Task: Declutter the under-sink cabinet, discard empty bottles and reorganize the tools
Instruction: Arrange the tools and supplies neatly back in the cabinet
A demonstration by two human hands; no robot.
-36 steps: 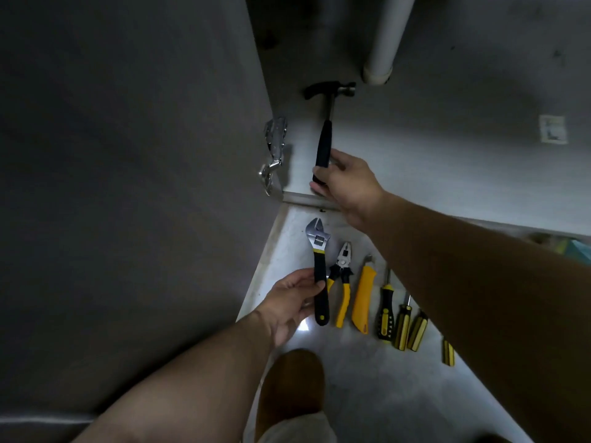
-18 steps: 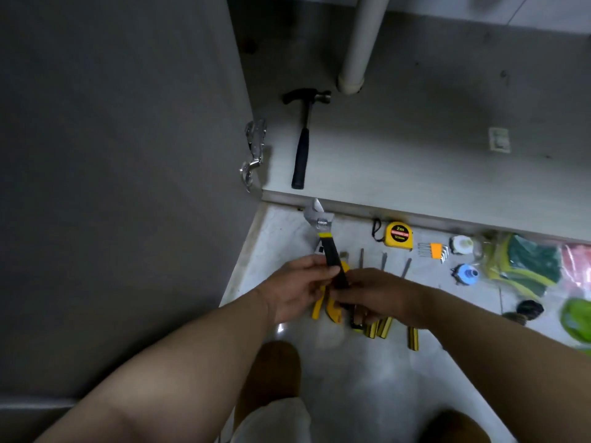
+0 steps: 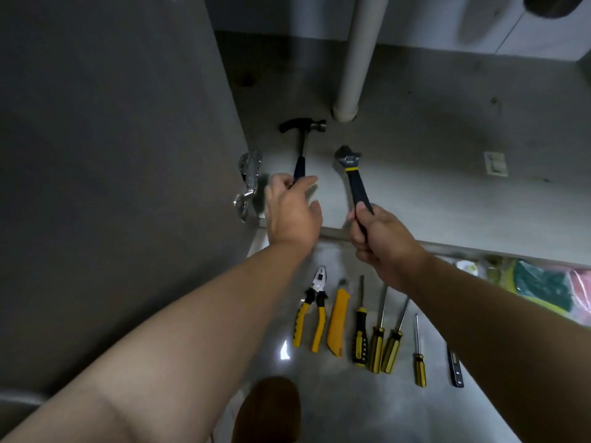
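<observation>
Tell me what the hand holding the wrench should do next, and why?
Probably lower the wrench onto the cabinet floor just right of the hammer. The right hand grips its handle with the head already over the floor, that spot looks bare, and the left hand is at the hammer's handle.

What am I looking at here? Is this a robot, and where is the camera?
No robot: a person wears a camera on the head, looking down at their own two arms. They face an open cabinet under a sink; the white drain pipe comes down onto the cabinet floor. A hammer lies there, and the left hand is at its handle, fingers spread. The right hand grips an adjustable wrench, held over the cabinet floor. Nearer the person, on the room floor, tools lie in a row: pliers, a yellow utility knife and several screwdrivers.
</observation>
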